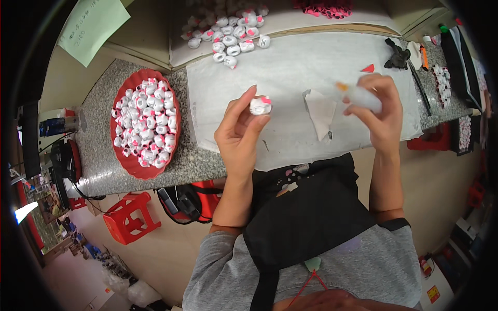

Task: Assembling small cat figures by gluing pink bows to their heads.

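Between the thumb and fingers of my left hand (pixel 237 136) is a small white wrapped piece (pixel 260 107) with a pink patch on top, held upright above the paper. My right hand (pixel 386 111) grips a whitish squeeze bottle (pixel 365 99) with an orange tip, tilted toward the left and smeared by motion. The bottle is apart from the piece. On the white paper sheet (pixel 290 65) between my hands lies a pale, roughly triangular scrap (pixel 321 111) with dark smudges at its edge.
To the left, a red scalloped tray (pixel 126 165) is heaped with similar white and pink pieces. More pieces (pixel 231 39) lie loose at the back, near a pink pile (pixel 324 8). At right are a red scrap (pixel 368 68), a crumpled black thing (pixel 397 53) and a black stick (pixel 420 89).
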`<state>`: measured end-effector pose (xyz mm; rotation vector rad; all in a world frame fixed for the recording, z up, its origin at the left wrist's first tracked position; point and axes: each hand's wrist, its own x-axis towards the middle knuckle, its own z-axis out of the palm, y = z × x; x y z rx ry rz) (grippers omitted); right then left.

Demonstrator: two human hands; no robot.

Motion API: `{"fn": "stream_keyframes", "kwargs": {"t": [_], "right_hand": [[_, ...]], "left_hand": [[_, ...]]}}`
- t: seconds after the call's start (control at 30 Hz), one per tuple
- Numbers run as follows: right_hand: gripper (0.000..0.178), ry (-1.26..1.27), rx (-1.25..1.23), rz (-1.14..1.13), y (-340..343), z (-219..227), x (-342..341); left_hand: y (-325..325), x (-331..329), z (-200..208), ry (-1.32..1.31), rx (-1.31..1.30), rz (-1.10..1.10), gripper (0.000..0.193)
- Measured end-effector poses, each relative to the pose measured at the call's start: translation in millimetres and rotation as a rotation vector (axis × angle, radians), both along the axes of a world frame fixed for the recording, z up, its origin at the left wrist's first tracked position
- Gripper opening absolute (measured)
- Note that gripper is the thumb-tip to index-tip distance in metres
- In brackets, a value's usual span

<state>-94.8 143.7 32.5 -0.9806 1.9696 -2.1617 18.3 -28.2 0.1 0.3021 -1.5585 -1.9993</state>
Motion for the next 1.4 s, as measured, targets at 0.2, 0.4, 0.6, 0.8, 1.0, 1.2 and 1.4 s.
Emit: {"fn": "stream_keyframes", "kwargs": {"t": [0.2, 0.4, 0.6, 0.8, 1.0, 1.2, 1.4], "right_hand": [[0.021, -0.167, 0.341, 0.015, -34.9, -7.8, -87.0], [0.025, 0.626, 0.894, -0.346, -73.3, -34.9, -138.2], [0.030, 0.674, 0.857, -0.224, -66.9, -34.9, -130.5], [0.032, 0.679, 1.046, -0.184, -72.3, -30.9, -133.4], [0.032, 0.763, 0.960, -0.056, -54.3, -32.5, -130.7], [0.025, 0.762, 0.836, -0.060, -41.5, -37.2, -126.8], [0.010, -0.089, 0.271, 0.093, -24.0, 8.3, -46.5]], "left_hand": [[-4.8, 0.5, 2.2, 0.003, 0.079, -0.004, 0.037], [-6.1, 3.7, -2.2, -0.002, 0.071, -0.028, 0.037], [-7.6, 6.0, -3.4, -0.007, 0.061, 0.042, 0.039], [-2.3, 4.7, 1.9, -0.001, 0.029, 0.021, 0.038], [2.9, 3.8, 2.6, -0.012, 0.033, 0.042, 0.038], [10.6, -1.5, 5.4, -0.004, 0.077, -0.064, 0.040], [16.0, -3.2, 5.2, -0.001, 0.119, -0.046, 0.036]]}}
